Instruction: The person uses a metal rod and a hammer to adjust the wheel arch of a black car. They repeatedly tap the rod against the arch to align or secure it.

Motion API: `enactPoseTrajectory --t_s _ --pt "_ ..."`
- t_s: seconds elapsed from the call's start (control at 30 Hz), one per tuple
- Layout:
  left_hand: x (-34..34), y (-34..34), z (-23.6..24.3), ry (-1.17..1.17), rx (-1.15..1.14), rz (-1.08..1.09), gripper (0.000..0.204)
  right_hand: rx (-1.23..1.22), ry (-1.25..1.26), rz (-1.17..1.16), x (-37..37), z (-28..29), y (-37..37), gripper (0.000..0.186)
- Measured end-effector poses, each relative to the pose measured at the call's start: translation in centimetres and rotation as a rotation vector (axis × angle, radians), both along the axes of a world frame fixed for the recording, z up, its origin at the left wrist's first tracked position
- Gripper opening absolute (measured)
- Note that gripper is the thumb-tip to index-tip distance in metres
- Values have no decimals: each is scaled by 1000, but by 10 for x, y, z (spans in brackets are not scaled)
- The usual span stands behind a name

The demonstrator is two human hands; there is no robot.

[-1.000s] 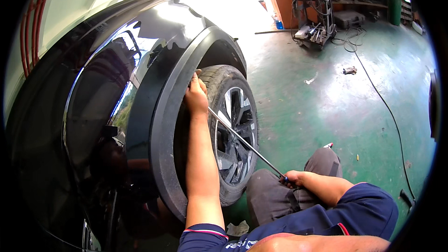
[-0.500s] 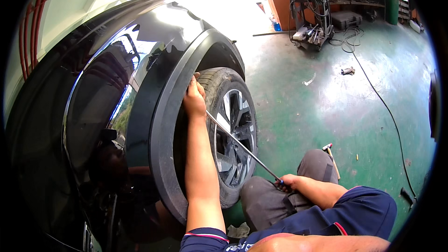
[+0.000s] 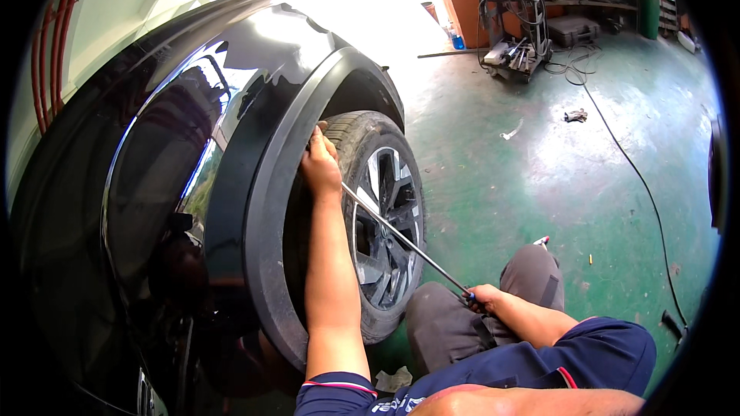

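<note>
My right hand (image 3: 484, 297) is closed round the dark, blue-marked handle end of a long thin metal rod (image 3: 416, 249), low by my knees. The rod slants up and left across the wheel (image 3: 385, 219) and passes out of sight behind my left wrist. My left hand (image 3: 320, 160) is up inside the wheel arch, between the dark arch trim (image 3: 266, 239) and the tyre (image 3: 353, 135). Its fingers are curled; what they grip, if anything, is hidden. The rod's far tip is hidden too. The glossy black car body (image 3: 177, 108) rises at my left.
A hammer head (image 3: 542, 242) shows on the green floor beyond my knee. A black cable (image 3: 628, 154) runs along the right to a wheeled machine cart (image 3: 512, 46) at the back. A small dark object (image 3: 575, 115) and a black case (image 3: 572, 31) lie on the floor.
My right hand and the rod's handle have shifted slightly right. My knees have moved right, now covering the hammer's handle. My left hand stays in the arch.
</note>
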State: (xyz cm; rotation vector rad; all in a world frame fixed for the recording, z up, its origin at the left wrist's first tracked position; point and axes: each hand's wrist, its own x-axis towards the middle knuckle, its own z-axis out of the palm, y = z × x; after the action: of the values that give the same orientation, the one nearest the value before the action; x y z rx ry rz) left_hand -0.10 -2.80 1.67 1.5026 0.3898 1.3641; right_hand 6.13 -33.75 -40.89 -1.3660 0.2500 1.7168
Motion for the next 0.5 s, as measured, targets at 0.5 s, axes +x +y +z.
enactPoseTrajectory --t_s 0.5 --pt "-1 3 -4 27 83 31 26 12 88 303 20 -11 12 27"
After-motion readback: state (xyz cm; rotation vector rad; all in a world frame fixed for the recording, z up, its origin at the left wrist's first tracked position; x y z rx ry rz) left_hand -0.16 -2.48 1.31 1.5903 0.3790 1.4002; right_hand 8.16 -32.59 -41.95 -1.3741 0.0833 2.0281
